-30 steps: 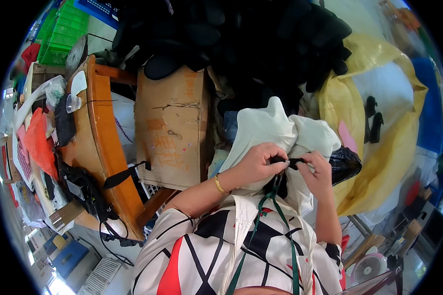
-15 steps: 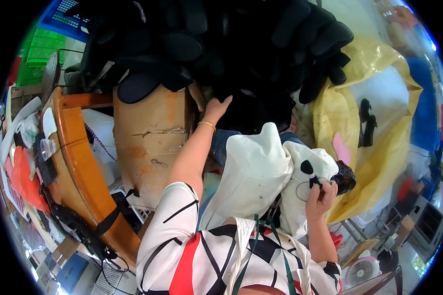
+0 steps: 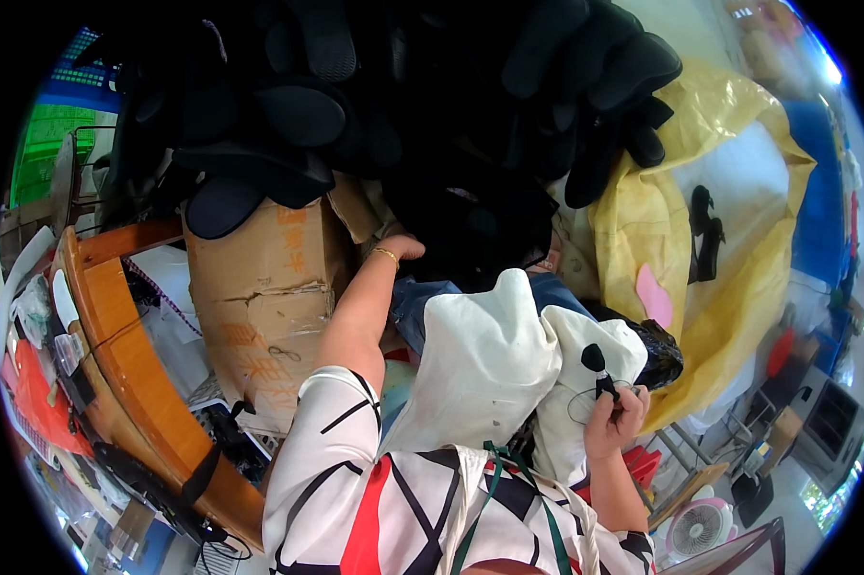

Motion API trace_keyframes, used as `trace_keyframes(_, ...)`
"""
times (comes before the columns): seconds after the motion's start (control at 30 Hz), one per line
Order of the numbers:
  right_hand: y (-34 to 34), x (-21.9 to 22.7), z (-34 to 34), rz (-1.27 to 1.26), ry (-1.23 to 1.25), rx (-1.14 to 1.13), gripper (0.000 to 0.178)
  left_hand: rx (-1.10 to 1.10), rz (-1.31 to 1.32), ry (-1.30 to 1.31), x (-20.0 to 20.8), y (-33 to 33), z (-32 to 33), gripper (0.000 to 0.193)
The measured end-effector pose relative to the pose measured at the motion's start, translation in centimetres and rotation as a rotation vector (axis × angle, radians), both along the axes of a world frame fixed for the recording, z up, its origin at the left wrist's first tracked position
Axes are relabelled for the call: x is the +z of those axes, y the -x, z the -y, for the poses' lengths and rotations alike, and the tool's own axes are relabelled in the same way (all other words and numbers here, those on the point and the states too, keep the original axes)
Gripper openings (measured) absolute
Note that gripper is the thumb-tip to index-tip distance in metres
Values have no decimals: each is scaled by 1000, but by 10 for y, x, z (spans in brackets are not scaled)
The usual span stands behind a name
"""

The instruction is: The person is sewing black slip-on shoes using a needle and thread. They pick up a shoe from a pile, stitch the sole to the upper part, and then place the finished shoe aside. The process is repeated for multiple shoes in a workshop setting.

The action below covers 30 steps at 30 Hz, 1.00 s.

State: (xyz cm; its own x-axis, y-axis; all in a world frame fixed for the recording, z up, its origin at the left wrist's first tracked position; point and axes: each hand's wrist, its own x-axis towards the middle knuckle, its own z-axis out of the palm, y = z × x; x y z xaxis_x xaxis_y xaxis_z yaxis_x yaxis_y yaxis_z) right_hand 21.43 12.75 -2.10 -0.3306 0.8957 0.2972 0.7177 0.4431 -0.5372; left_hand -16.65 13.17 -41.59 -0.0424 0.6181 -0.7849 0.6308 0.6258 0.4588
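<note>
My left hand (image 3: 406, 248), with a gold bracelet at the wrist, reaches to the near edge of a dark black heap (image 3: 470, 225). Its fingertips are lost in the black, so any grip is hidden. My right hand (image 3: 612, 422) is closed around a small black piece with a rounded oval end and a narrow neck (image 3: 595, 359); its exact kind is unclear. A thin dark loop hangs beside it. Beneath that hand, white cloth (image 3: 494, 350) covers my lap and knees. Black shoes with rounded soles (image 3: 302, 110) are piled up in front.
At left stands a worn cardboard box (image 3: 259, 287) beside a curved wooden frame (image 3: 149, 355). On the right, a large yellow sack (image 3: 633, 230) holds black heeled shoes (image 3: 707, 240) and a pink piece (image 3: 653, 295). A black plastic bag (image 3: 660, 355) lies by my right knee. Low right is a fan (image 3: 698, 527).
My left hand has moved down and left along the heap's near edge. My right hand has lowered slightly, still holding the black piece, now more upright. The whole view has shifted a little.
</note>
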Motion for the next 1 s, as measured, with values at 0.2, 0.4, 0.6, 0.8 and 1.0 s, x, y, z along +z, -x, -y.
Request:
trace_keyframes(0.2,-3,-4,3,-25,-4,-23,20,-188,-197,-38,124,-33,-14,40)
trace_keyframes(0.4,2,0,1,-64,-64,48,14,-23,-311,-295,221,-35,-5,29)
trace_keyframes(0.6,6,-1,2,-148,-81,44,17,53,-372,-256,332,8,16,26)
trace_keyframes(0.8,5,-4,6,-165,-80,46,16,473,-249,-249,409,92,131,32)
trace_keyframes(1.0,7,-8,8,-178,-98,65,14,729,-72,-326,358,167,263,38)
